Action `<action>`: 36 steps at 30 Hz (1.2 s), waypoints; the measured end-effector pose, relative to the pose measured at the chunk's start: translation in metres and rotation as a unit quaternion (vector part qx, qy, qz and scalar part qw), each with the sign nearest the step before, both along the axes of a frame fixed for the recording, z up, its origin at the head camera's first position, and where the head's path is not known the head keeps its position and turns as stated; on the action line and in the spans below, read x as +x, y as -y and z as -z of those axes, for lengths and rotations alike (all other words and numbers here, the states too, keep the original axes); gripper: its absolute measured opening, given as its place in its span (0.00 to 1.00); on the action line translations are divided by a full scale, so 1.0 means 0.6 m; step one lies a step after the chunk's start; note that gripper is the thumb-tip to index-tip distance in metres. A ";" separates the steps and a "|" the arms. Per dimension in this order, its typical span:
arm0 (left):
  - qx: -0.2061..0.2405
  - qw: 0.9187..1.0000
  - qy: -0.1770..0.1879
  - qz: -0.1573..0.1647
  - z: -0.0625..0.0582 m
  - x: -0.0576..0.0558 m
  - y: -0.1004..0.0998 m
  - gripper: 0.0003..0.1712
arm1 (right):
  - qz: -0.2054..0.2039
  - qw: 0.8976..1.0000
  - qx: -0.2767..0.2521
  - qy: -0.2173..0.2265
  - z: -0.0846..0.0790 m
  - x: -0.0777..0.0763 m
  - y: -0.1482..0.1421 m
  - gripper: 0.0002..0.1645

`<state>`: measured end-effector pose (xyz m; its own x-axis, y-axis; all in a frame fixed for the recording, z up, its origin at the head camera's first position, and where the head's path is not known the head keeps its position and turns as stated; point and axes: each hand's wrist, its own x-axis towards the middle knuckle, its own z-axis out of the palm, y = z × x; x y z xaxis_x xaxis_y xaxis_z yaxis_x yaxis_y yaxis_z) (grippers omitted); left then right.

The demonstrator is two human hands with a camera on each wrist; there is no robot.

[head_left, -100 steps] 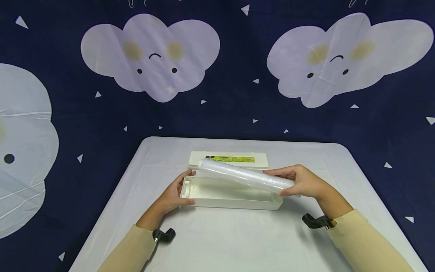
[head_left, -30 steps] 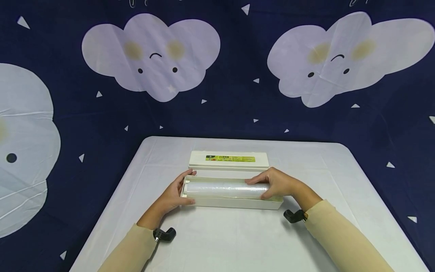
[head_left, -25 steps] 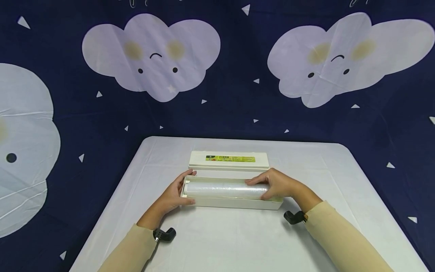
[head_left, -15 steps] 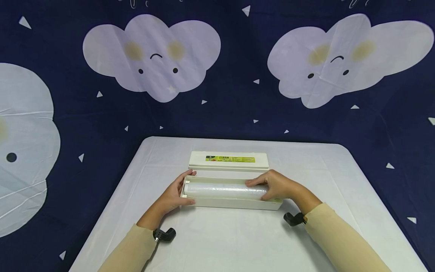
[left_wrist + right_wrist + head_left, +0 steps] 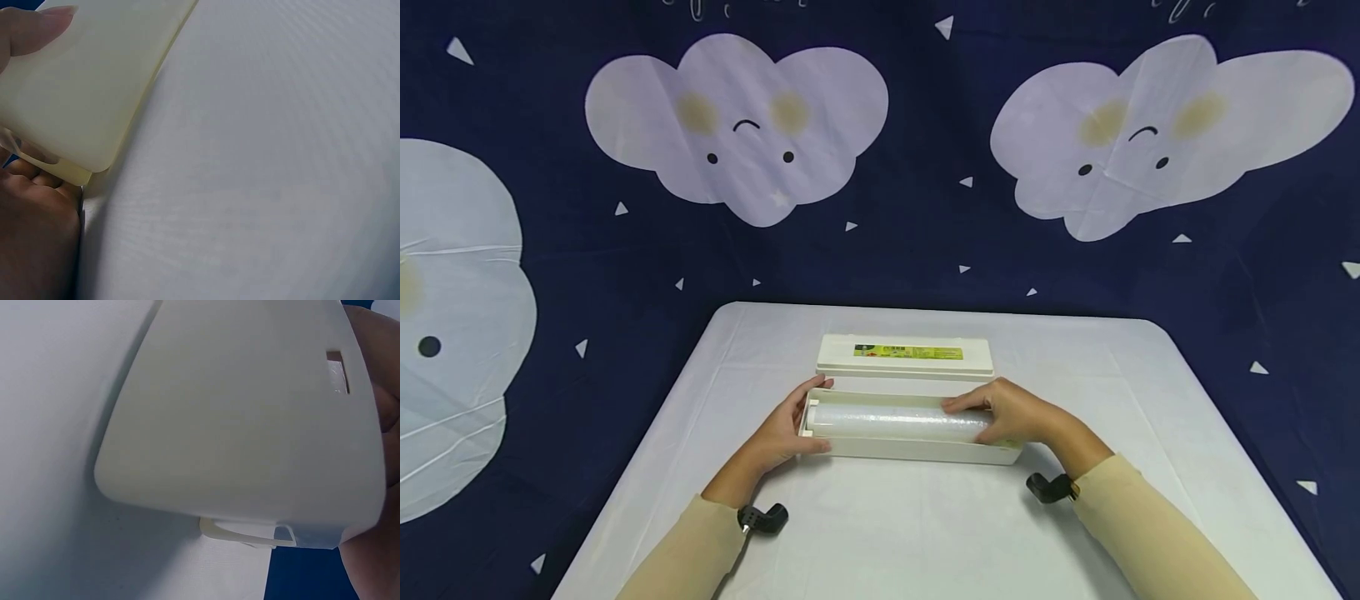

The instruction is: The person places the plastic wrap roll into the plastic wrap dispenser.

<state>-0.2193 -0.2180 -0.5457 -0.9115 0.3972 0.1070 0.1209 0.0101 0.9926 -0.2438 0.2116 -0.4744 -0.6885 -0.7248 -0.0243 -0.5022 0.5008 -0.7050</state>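
Note:
A roll of cling film (image 5: 887, 422) lies lengthwise inside a long cream plastic box (image 5: 917, 451) on the table. My right hand (image 5: 1018, 411) grips the roll near its right end, thumb at the front and fingers behind, reaching down between the box walls. At the box's left end my left hand (image 5: 784, 427) holds it, thumb on the front wall and fingers at the back. The left wrist view shows that thumb (image 5: 40, 30) pressed to the box's wall. In the right wrist view the box's outer wall (image 5: 237, 425) hides most of the right hand.
Behind the box lies its matching cream lid (image 5: 835, 357) with a green and yellow label (image 5: 907, 352). Both sit on a white-covered table (image 5: 880, 525). A dark blue cloth (image 5: 925, 275) with cloud prints hangs behind the table's far edge.
Over three seconds ago my right hand held the roll tilted above the box; it has come down and left, and the roll lies inside. Since one second ago almost nothing has moved.

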 end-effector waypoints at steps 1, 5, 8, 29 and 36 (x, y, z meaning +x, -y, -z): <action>0.000 1.000 0.000 0.000 0.000 0.000 0.000 0.71 | 0.001 1.000 0.002 -0.002 -0.001 0.001 0.000 0.40; -0.002 1.000 -0.003 -0.001 0.002 0.000 0.001 0.71 | 0.009 1.000 0.007 -0.009 -0.003 0.003 -0.005 0.38; -0.005 1.000 -0.006 -0.004 0.002 0.000 0.002 0.70 | 0.021 1.000 0.001 -0.007 -0.005 0.005 -0.011 0.36; 0.007 1.000 -0.010 0.003 0.000 -0.001 0.000 0.70 | 0.077 0.993 -0.086 0.005 -0.003 0.017 -0.057 0.27; 0.001 1.000 -0.008 0.002 -0.001 -0.001 -0.001 0.70 | 0.131 0.974 -0.176 -0.046 0.013 0.028 -0.077 0.25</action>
